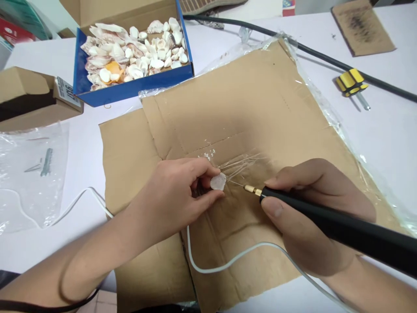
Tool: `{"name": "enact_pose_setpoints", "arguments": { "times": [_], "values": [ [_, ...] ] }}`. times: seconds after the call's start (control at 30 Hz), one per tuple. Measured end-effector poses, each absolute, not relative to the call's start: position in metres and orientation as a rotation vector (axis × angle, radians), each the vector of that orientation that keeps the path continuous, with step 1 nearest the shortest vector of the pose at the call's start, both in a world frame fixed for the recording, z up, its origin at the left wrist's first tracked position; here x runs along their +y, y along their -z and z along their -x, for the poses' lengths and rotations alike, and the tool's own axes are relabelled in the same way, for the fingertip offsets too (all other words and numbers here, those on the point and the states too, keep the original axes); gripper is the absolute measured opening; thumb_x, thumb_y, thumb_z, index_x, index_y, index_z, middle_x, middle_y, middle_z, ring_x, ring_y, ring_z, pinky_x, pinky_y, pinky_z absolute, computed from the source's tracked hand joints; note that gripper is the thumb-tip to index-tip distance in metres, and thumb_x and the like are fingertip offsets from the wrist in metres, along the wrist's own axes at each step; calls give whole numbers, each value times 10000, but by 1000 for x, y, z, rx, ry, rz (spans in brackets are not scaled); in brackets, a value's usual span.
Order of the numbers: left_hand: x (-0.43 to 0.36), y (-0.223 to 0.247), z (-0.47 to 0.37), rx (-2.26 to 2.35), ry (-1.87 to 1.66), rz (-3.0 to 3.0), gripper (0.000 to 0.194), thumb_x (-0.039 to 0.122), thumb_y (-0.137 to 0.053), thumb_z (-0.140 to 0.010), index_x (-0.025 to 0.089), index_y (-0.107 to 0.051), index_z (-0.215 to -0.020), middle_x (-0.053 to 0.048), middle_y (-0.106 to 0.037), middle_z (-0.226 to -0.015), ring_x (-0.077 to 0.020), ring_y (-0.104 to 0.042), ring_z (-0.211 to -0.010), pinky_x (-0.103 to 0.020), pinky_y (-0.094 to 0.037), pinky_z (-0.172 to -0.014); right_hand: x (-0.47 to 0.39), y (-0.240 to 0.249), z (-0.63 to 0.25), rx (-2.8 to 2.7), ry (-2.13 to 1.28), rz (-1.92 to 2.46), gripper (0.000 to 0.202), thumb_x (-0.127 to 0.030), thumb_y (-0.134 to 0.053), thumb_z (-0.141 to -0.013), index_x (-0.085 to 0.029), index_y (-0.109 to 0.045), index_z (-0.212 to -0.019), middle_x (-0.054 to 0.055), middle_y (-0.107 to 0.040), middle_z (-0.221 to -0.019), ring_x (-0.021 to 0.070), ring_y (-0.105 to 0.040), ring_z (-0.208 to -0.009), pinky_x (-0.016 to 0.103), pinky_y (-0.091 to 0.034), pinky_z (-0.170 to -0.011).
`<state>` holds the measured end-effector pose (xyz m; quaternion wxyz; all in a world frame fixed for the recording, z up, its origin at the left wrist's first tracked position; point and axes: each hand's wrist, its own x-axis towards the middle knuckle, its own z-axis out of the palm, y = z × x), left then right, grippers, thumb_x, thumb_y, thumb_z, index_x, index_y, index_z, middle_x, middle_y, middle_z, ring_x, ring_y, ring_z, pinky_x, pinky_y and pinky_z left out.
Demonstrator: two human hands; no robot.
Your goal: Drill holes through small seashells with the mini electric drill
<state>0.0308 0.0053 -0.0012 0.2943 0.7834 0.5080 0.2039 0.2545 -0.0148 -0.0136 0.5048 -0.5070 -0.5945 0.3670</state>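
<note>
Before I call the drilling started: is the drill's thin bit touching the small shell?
Touching. The head view shows the drill bit's tip meeting the right edge of the shell, pinched by the left hand, with no gap visible.

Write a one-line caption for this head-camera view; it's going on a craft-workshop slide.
Left hand pins a small shell on cardboard while the right hand aims a black rotary tool at it.

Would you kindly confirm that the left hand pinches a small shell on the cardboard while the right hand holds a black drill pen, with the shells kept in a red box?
Not quite: the head view shows the box of shells is blue, not red. The rest stands: the left hand pinches a small shell on the cardboard, while the right hand holds a black drill pen.
</note>
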Motion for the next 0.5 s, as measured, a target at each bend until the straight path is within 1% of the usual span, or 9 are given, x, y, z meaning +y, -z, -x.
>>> {"name": "enact_pose_setpoints", "arguments": {
  "times": [0.07,0.17,0.33,0.5],
  "values": [
    [5,2,-31,1362,-539,-2077,146,171,-835,-870,210,-777,-998,57,-750,-746,-97,-621,-574,-234,-526,-593,-14,14,-254,-1481,-888,1232,196,-124,-792,-781,-279,-678,-814,-35,-667,-649,141,-550,-487,285,-397,-411],
    [3,3,-33,1382,-557,-2074,126,185,-820,-870,214,-771,-982,58,-745,-736,-96,-618,-566,-239,-530,-598,-13,16,-255,-1488,-945,1212,198,-126,-787,-800,-283,-668,-825,-32,-672,-665,147,-548,-494,291,-392,-413],
    [2,3,-35,1403,-539,-2083,107,232,-810,-882,227,-767,-980,48,-752,-738,-110,-628,-572,-259,-542,-610,-11,19,-255,-1462,-996,1200,205,-126,-779,-803,-290,-660,-829,-36,-627,-642,157,-543,-501,297,-389,-416],
    [2,4,-35,1402,-547,-2100,107,228,-800,-886,228,-760,-986,44,-749,-742,-113,-634,-581,-261,-537,-604,-8,17,-253,-1459,-989,1215,187,-145,-762,-792,-289,-643,-802,-56,-589,-613,142,-521,-486,285,-396,-421]
  ]
}}
